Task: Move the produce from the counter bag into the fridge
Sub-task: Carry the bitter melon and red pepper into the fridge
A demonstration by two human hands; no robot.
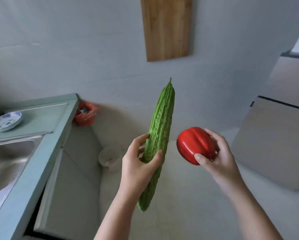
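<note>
Your left hand (139, 163) grips the long, stiff bitter gourd (158, 141) mid-length — balanced — while your right hand (214, 153) cups the slick red pepper (194, 145).

A single wide-angle view from the person's head faces forward and steeply down. Both forearms enter at the bottom edge. The left hand (138, 168), gripping a bitter gourd (160, 122), and the right hand (219, 158), holding a red bell pepper (195, 144), sit close below the lens, mid-frame. The worktop (48, 149) with its sink (10, 153) runs along the left edge, seen from above. The floor (179, 196) fills the lower middle, farther off. The wall (76, 49) fills the upper half, its wooden board (167, 28) cut by the top edge. The fridge (273, 144) leans in at the right edge.
</note>
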